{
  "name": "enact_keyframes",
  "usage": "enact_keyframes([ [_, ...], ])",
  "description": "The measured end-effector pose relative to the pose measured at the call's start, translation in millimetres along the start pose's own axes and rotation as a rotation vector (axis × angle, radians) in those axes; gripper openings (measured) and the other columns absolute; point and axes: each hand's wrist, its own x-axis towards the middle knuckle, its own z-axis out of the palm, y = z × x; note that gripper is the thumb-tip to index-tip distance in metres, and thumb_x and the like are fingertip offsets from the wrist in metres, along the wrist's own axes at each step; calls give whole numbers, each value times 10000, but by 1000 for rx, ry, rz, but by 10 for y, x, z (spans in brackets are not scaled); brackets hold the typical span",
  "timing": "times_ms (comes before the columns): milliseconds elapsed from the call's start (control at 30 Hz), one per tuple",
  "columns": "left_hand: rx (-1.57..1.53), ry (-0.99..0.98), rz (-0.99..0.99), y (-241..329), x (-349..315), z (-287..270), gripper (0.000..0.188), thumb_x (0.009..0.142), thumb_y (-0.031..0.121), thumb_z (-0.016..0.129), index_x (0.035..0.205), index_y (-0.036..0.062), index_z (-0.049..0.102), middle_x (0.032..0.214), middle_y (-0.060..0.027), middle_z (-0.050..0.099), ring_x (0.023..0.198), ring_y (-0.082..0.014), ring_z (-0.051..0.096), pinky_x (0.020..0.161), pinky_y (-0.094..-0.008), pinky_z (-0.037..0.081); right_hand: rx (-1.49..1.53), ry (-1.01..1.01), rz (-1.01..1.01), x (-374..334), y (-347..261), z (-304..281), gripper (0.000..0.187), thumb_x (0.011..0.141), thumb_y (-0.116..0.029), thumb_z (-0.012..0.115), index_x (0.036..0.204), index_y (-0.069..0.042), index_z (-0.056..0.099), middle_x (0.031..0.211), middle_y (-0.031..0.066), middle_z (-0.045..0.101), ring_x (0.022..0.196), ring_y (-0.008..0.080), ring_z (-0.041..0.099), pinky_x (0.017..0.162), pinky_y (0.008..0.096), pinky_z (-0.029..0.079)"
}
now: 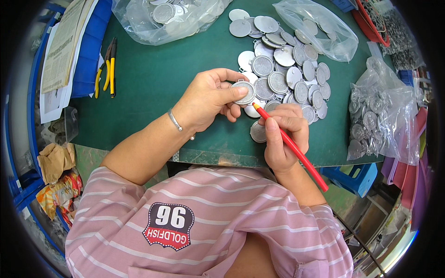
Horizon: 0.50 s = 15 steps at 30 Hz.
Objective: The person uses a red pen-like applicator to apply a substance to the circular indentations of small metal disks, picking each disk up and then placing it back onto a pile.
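My left hand (204,98) pinches a round silver-grey metal disc (249,96) between thumb and fingers. The disc has a textured face and a small loop at its rim. In my right hand (288,139) is a red pencil (303,161), held slantwise like a pen. Its pointed tip meets the lower edge of the disc, or comes very close to it. Just beyond both hands spreads a loose pile of similar metal discs (278,82), some textured side up, others smooth side up. One loose disc (258,132) lies by my right hand's fingers.
The green tabletop (153,74) carries a clear bag of discs (167,21) at the back and another bag (324,30) behind the pile. Yellow-handled pliers (109,69) and a blue bin (92,51) are at left. A bag of metal parts (375,116) sits right, above a blue stool (354,178).
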Motion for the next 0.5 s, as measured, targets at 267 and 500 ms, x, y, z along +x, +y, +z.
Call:
enact_keyframes([
  [267, 4, 14, 3, -6, -2, 6, 308, 807, 116, 648, 1051, -33, 532, 741, -66, 608, 507, -89, 557, 439, -198, 460, -102, -100, -11, 12, 1, -9, 149, 736, 38, 622, 793, -38, 507, 681, 69, 590, 639, 216, 528, 650, 314, 374],
  [500, 17, 10, 20, -11, -8, 27, 307, 797, 112, 657, 1041, -23, 528, 734, -66, 609, 486, -95, 551, 421, -198, 447, -17, -6, 18, 10, -20, 11, 138, 738, 42, 609, 772, -42, 504, 659, 66, 571, 644, 215, 522, 644, 311, 377],
])
